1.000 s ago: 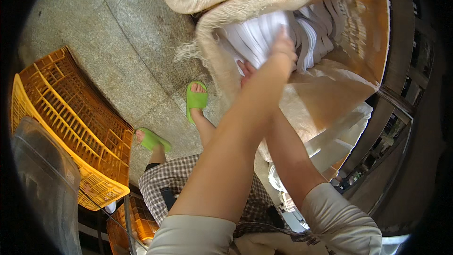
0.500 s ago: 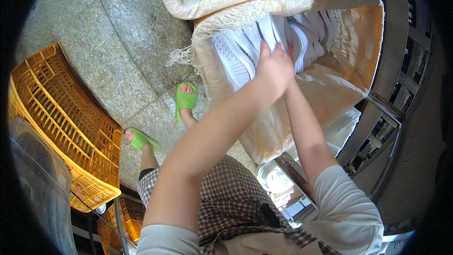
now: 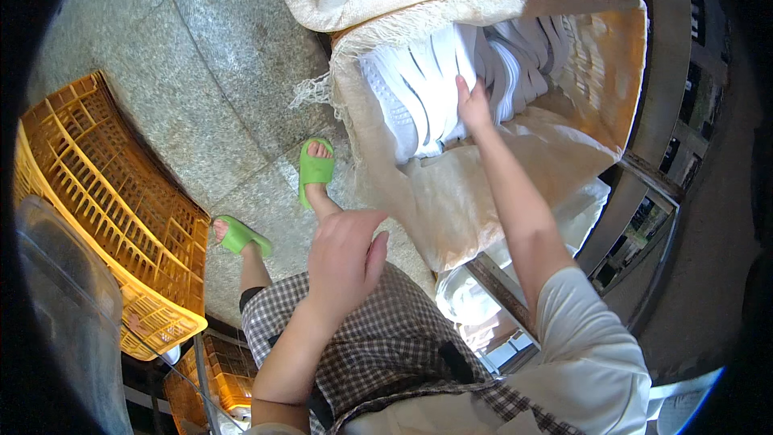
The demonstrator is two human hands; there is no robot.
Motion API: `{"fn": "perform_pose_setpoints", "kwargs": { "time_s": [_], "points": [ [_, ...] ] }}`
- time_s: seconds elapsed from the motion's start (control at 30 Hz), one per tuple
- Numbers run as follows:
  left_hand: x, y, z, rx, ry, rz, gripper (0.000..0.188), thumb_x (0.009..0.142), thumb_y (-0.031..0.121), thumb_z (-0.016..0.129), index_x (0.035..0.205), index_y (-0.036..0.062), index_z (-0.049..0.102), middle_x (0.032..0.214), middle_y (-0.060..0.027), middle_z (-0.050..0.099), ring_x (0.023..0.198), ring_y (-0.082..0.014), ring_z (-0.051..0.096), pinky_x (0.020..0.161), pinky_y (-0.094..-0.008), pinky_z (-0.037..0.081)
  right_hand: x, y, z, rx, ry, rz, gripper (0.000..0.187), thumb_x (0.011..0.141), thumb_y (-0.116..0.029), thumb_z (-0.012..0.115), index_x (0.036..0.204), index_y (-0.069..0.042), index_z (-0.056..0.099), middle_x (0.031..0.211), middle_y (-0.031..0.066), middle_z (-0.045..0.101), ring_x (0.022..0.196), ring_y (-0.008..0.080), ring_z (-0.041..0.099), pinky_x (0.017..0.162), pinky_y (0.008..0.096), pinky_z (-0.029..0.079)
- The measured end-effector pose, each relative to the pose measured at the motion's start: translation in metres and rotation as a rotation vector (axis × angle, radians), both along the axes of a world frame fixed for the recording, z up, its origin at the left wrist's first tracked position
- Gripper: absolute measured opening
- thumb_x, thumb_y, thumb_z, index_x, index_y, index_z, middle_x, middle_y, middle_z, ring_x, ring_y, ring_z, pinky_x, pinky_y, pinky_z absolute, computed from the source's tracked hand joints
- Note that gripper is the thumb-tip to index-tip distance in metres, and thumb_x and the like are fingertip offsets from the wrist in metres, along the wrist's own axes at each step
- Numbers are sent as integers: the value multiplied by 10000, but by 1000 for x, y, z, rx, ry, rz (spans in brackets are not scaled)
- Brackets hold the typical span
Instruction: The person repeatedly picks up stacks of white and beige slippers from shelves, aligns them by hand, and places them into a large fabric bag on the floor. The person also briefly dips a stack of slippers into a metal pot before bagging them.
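White, curved, foam-like shoe soles (image 3: 425, 90), judged light, flexible and best edge-gripped, were touched by the right hand (image 3: 473, 105), grip indiscernible; the left hand (image 3: 342, 262) was held half-open.

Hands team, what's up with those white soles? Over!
Right hand touching white soles in sack. Left hand over apron, no object seen. Sack open, nothing visibly blocking.
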State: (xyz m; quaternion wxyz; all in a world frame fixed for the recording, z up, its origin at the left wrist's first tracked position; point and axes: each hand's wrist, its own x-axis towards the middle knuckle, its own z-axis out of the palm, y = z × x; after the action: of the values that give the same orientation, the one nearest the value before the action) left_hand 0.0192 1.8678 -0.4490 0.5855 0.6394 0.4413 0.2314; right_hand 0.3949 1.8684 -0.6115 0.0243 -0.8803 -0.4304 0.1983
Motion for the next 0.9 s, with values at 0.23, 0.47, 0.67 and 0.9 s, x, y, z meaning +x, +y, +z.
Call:
{"fn": "perform_pose_setpoints", "kwargs": {
  "time_s": [0.23,0.47,0.67,0.9],
  "points": [
    [-65,-6,28,45,232,-217,304,766,123,649,1054,56,576,972,-101,615,899,-290,579,792,-395,451,12,31,14,-234,140,-180,952,802,-671,485,1349,87,305,1330,334,389,1247,412,405,1032,394,346],
    [-151,-24,100,66,479,-305,391,759,150,681,1117,55,555,1033,-139,607,913,-339,575,793,-412,456,-63,36,93,-8,-52,-180,796,829,-539,566,1277,102,413,1228,328,492,1172,426,473,997,401,375],
    [-162,-21,215,210,561,-452,457,780,253,657,1179,68,533,1092,-116,600,967,-308,580,832,-429,451,-242,28,273,568,746,-230,281,875,-123,557,1133,-14,535,1020,92,602,915,164,568,807,292,472],
    [-149,-29,324,316,503,-579,465,778,235,676,1181,53,531,1036,-185,597,957,-371,559,797,-439,461,-274,-33,569,1003,165,1007,273,831,-200,583,1068,-68,610,1065,88,593,986,256,566,880,375,446]
  ]
}}
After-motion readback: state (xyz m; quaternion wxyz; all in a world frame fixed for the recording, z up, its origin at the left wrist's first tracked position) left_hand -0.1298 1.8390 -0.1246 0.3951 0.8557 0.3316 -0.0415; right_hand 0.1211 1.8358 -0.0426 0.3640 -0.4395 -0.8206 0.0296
